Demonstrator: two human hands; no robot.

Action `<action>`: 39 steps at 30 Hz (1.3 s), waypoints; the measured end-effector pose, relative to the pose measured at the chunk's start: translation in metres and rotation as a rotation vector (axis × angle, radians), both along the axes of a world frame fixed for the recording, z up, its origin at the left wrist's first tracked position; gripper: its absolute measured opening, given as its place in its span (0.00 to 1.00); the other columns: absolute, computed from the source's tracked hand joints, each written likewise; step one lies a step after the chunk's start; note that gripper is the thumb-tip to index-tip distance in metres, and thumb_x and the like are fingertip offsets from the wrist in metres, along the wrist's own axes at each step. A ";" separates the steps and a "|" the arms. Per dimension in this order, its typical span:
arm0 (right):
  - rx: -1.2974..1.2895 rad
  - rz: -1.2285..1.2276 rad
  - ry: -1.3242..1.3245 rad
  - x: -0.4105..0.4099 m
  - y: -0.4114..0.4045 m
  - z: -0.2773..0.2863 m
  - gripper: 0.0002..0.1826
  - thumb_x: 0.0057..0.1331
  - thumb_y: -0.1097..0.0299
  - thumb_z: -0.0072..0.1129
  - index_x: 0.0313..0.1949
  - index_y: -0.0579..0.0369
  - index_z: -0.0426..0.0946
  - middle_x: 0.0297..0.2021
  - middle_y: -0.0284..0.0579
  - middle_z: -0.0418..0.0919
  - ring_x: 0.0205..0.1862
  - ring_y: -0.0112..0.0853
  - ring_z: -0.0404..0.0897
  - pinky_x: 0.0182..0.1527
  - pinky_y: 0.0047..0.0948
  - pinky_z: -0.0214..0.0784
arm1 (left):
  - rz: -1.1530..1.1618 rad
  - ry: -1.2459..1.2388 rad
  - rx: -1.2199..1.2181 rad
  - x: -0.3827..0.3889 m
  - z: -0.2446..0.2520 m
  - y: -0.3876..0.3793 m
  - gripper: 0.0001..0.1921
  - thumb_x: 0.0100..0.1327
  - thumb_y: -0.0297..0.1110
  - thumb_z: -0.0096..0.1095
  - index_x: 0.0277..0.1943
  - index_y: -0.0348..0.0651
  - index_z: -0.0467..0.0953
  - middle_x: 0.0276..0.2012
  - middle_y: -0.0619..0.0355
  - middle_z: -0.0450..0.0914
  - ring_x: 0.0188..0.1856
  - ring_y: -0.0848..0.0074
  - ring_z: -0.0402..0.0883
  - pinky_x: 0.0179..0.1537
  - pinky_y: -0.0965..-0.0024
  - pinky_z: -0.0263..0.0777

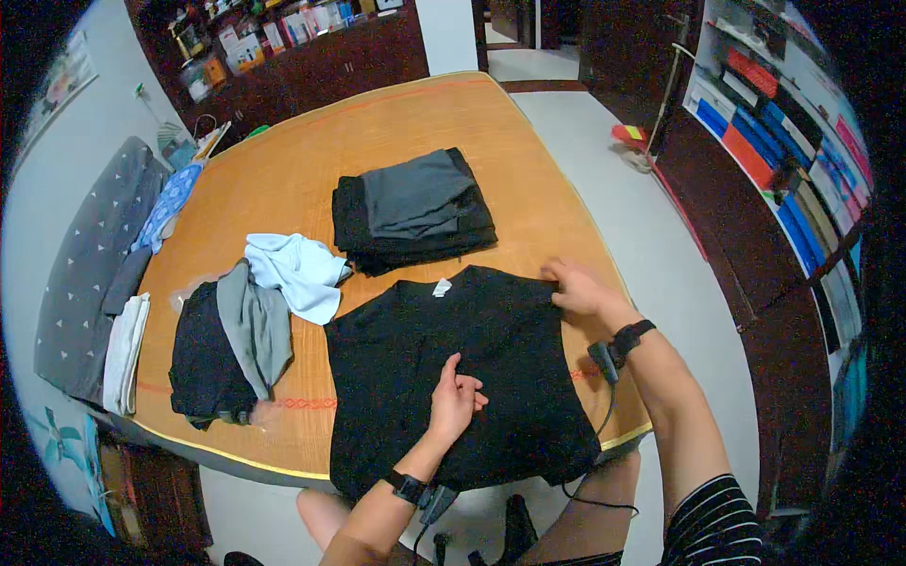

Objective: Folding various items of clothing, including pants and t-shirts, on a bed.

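Observation:
A black T-shirt (pixel 495 354) lies spread on the mat-covered bed, its neckline and white label at the far side and its hem hanging over the near edge. Above the middle of the shirt is my left hand (pixel 455 400), index finger extended, holding nothing. My right hand (pixel 577 286) is at the shirt's upper right sleeve, fingers bent around the sleeve edge; whether the cloth is pinched between them is unclear. Beyond the shirt sits a stack of folded black and dark grey clothes (pixel 417 205). Both wrists wear black straps with small cabled devices.
Left of the shirt lie a light blue garment (pixel 301 272), a grey garment (pixel 258 332) and dark crumpled clothes (pixel 205 354). A folded white towel (pixel 127 354) and a grey patterned pillow (pixel 99 276) line the left side. The bed's woven mat (pixel 283 177) has a yellow edge.

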State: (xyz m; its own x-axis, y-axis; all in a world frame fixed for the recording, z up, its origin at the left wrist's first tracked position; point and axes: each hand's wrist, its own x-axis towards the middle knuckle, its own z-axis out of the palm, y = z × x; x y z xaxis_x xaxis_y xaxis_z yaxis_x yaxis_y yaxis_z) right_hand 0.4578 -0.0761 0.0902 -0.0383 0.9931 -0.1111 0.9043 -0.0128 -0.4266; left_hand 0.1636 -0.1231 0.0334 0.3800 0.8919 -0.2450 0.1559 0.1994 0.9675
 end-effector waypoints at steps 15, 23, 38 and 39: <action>0.213 0.075 -0.107 -0.069 -0.054 -0.021 0.32 0.57 0.56 0.54 0.60 0.47 0.57 0.63 0.53 0.49 0.64 0.50 0.46 0.63 0.48 0.42 | -0.198 0.544 0.784 -0.051 0.022 0.001 0.20 0.53 0.30 0.57 0.50 0.38 0.69 0.55 0.37 0.60 0.55 0.49 0.64 0.56 0.60 0.60; 0.250 -0.432 0.403 -0.085 -0.235 -0.051 0.15 0.57 0.69 0.55 0.43 0.58 0.70 0.34 0.49 0.74 0.37 0.37 0.74 0.42 0.34 0.66 | 0.248 0.777 0.589 -0.242 -0.026 -0.026 0.19 0.50 0.29 0.60 0.46 0.34 0.70 0.43 0.40 0.69 0.47 0.52 0.68 0.50 0.61 0.63; -0.235 -0.626 0.610 -0.109 -0.317 -0.082 0.24 0.53 0.60 0.61 0.41 0.69 0.69 0.39 0.53 0.75 0.43 0.39 0.74 0.47 0.33 0.64 | 0.275 0.937 0.274 -0.260 -0.028 -0.077 0.22 0.48 0.36 0.66 0.43 0.30 0.69 0.40 0.39 0.74 0.45 0.52 0.73 0.47 0.61 0.67; -0.227 -0.622 0.608 -0.106 -0.317 -0.093 0.24 0.53 0.60 0.61 0.41 0.69 0.69 0.39 0.53 0.75 0.43 0.39 0.74 0.47 0.33 0.64 | 0.308 0.996 0.313 -0.267 -0.042 -0.076 0.24 0.48 0.37 0.67 0.45 0.32 0.69 0.41 0.41 0.74 0.45 0.55 0.74 0.47 0.61 0.67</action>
